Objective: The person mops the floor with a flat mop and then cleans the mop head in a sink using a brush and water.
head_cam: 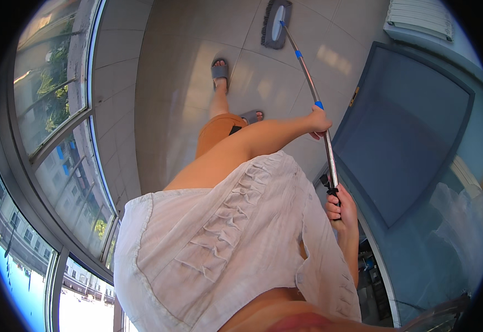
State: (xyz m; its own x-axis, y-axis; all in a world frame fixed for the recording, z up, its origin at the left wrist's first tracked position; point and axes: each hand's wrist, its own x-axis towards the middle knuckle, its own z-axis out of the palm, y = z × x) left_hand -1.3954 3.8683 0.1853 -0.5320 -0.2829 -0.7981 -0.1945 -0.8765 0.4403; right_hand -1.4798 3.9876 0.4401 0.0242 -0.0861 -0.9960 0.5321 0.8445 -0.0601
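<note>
A flat mop with a grey fringed head (276,25) rests on the tiled floor at the top of the view. Its telescopic metal pole (310,81), with blue collars, slants down towards my body. My left hand (321,121) reaches across in front of me and is closed around the pole just below a blue collar. Lower down, my right hand (343,207) grips the black handle end (333,191) of the pole. Some of the right fingers' hold is hidden behind the handle.
Grey slippers (220,71) are on my feet on the floor tiles (175,83). To the right stand a dark framed panel (407,124) and a white radiator (420,18). Along the left runs a tiled wall (115,83) below metal-framed windows (61,133).
</note>
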